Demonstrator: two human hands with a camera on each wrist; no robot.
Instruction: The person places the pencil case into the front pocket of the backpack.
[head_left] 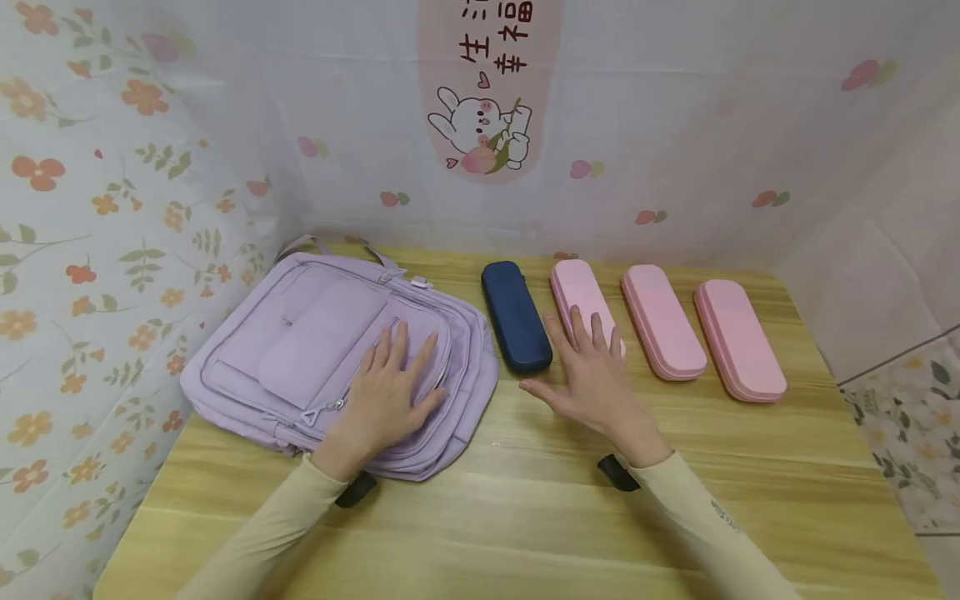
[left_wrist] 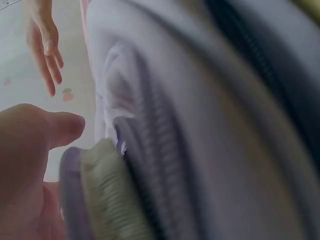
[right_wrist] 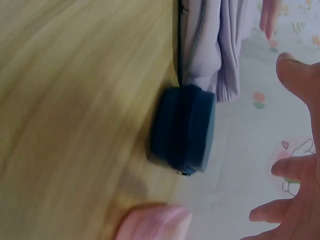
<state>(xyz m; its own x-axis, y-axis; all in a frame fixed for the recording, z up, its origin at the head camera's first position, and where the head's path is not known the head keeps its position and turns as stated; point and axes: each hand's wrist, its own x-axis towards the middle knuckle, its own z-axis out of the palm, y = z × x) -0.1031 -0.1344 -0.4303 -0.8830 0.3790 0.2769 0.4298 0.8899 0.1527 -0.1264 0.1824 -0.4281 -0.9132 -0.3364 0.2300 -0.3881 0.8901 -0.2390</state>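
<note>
Left hand (head_left: pixel 382 396) over backpack (head_left: pixel 315 337); right (head_left: pixel 594 379) near cases (head_left: pixel 663 325).

Rabbit-print backdrop (head_left: pixel 570 125) behind wood-grain table (head_left: pixel 517 517)

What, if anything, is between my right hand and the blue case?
Nothing visible: your right hand is open beside the blue case. The bag lies on that case's other side, and the pink cases sit to its right.

Narrow lanes separate the pink cases (head_left: pixel 663 321); the backpack (head_left: pixel 322 329) blocks leftward
</note>
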